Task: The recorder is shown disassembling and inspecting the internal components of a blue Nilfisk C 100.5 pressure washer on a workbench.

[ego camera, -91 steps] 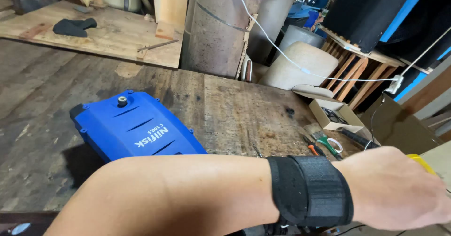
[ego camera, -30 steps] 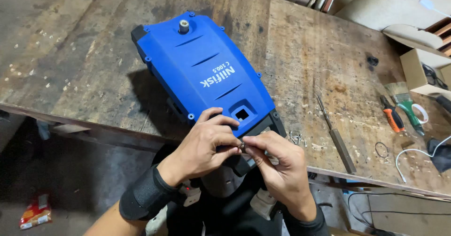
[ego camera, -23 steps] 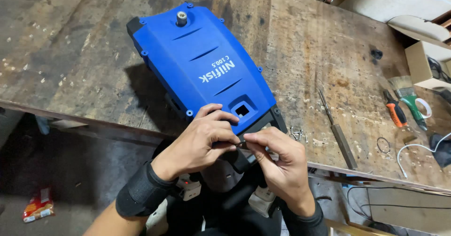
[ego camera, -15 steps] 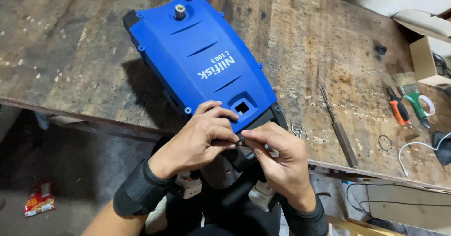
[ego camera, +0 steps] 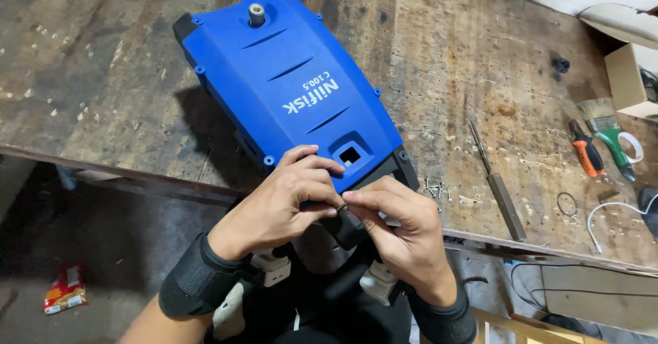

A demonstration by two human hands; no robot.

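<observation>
Since half a second ago little has shifted: both hands stay pinched together at the near end of the blue plastic machine housing [ego camera: 288, 90], which has slid only slightly in the view. Between the fingertips sits a small dark ring-shaped part [ego camera: 341, 208], too small to make out further. The left hand [ego camera: 284, 203] is curled nearly closed, thumb and forefinger nipping that part; the right hand [ego camera: 404, 231] is likewise closed around it from the other side, fingertips meeting the left's. Both wrists wear black fabric wrist bands [ego camera: 192, 286].

That housing lies flat on the worn wooden table [ego camera: 103, 63], its black near end overhanging the edge, a metal threaded fitting [ego camera: 256, 14] standing upright at its far end. Just right of the hands lie a few small loose screws [ego camera: 435, 190], then a long slim metal file [ego camera: 497, 179]. Farther right rest an orange-handled pliers [ego camera: 586, 155], a green-handled paintbrush [ego camera: 606, 135] and a white cable [ego camera: 606, 214]. On the floor below lies a red snack wrapper [ego camera: 64, 289].
</observation>
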